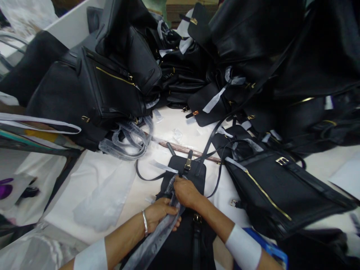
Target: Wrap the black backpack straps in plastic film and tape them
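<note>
A black leather bag (pixel 194 172) with a gold buckle lies flat on the white table (pixel 123 183) right in front of me. My left hand (pixel 160 215), with a silver bangle on the wrist, is closed around a strip of clear plastic wrap (pixel 157 240) that runs along the bag's handle. My right hand (pixel 185 193) pinches the upper end of that same wrap near the bag's flap. Thin black straps loop out from the bag on both sides.
Piles of black bags with gold zips crowd the table: a large one (pixel 92 93) at left, a heap (pixel 253 48) at the back, one (pixel 281 191) lying at right. Crumpled clear plastic (pixel 129 140) and a thin wooden stick (pixel 185 150) lie behind the bag.
</note>
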A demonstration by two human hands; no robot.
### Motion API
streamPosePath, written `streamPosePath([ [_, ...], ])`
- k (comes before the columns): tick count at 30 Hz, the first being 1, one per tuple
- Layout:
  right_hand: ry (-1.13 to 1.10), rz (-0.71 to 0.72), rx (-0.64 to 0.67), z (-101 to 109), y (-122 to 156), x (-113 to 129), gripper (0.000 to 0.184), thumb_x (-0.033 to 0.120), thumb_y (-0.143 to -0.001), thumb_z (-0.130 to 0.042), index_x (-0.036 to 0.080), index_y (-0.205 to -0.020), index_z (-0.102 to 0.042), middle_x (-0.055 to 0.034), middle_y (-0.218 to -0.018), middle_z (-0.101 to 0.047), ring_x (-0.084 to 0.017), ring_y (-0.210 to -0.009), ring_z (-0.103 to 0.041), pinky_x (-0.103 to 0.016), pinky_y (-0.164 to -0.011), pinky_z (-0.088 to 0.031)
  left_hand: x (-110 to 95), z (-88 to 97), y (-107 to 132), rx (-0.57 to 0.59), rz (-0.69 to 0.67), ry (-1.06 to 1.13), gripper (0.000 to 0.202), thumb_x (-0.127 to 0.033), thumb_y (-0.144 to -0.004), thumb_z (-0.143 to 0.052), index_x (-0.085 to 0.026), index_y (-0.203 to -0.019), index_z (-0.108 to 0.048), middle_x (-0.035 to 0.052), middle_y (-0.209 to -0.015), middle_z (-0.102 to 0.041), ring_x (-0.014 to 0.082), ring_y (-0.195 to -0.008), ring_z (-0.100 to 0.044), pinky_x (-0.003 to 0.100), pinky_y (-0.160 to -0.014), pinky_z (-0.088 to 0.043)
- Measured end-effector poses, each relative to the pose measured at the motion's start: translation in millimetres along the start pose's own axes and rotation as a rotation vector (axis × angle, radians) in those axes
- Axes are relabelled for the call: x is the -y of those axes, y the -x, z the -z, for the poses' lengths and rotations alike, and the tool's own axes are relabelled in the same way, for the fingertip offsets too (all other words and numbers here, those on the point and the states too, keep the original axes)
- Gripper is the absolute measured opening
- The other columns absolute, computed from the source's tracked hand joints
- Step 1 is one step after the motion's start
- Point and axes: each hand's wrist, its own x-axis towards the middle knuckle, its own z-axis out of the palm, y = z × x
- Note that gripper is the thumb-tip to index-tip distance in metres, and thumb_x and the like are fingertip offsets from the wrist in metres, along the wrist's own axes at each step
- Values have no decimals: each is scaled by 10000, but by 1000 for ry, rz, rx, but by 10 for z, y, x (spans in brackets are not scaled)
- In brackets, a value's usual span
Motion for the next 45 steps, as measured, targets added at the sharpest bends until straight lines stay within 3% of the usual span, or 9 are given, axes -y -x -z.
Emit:
streamPosePath([
  [7,5,-12,-1,-41,-74,65,213,76,-779,-492,34,-885,-672,-228,-1006,-628,-264,-894,-614,-332,-739,-482,-31,-32,-54,-56,22,-21,236,-163,-661,-687,-143,-845,-540,70,-683,-699,167,-558,-653,301,-552,-543],
  [10,0,-26,-41,-23,-39,55,195,68,-779,-503,36,-878,-669,-212,-966,-641,-251,-862,-622,-311,-704,-477,-32,-88,-68,-93,1,-46,198,-106,-671,-621,-145,-840,-525,60,-648,-688,152,-524,-631,287,-520,-534],
  [15,-87,-17,-157,178,287,-146,205,136,-871,-452,174,-915,-649,-49,-937,-651,-138,-824,-622,-206,-708,-444,-21,-149,-60,-141,-51,-48,230,-67,-636,-580,-159,-832,-504,34,-598,-671,128,-466,-592,257,-481,-508],
  [18,-228,-136,-276,266,573,-293,246,134,-898,-401,199,-976,-626,-33,-938,-640,-130,-875,-608,-206,-771,-418,-22,-156,-46,-137,-71,-35,244,-66,-611,-575,-154,-831,-514,43,-607,-677,134,-471,-597,257,-478,-504],
  [23,-289,-107,-169,183,789,-344,322,116,-854,-456,255,-1105,-601,-20,-980,-626,-135,-886,-613,-206,-766,-413,-30,-163,-42,-130,-77,-24,252,-81,-598,-583,-150,-833,-522,50,-622,-680,142,-491,-613,260,-491,-507],
  [32,7,-66,-57,32,657,-304,241,133,-885,-411,172,-870,-649,-75,-913,-614,-188,-812,-591,-260,-697,-429,-27,-154,-139,-138,-53,-22,263,-83,-589,-600,-150,-835,-533,64,-643,-687,157,-518,-626,271,-498,-516],
  [38,-112,5,-137,113,539,-293,378,127,-876,-386,283,-1150,-595,-41,-959,-596,-172,-894,-568,-251,-752,-415,-33,-154,-147,-129,-59,-14,251,-65,-590,-579,-146,-824,-539,58,-629,-681,153,-509,-621,267,-489,-517],
  [45,-69,57,25,-51,303,-238,278,179,-804,-515,285,-992,-690,-51,-894,-614,-188,-855,-572,-268,-718,-423,-36,-165,-149,-141,-57,-12,219,-75,-588,-612,-141,-785,-545,57,-624,-679,153,-504,-626,262,-491,-513],
])
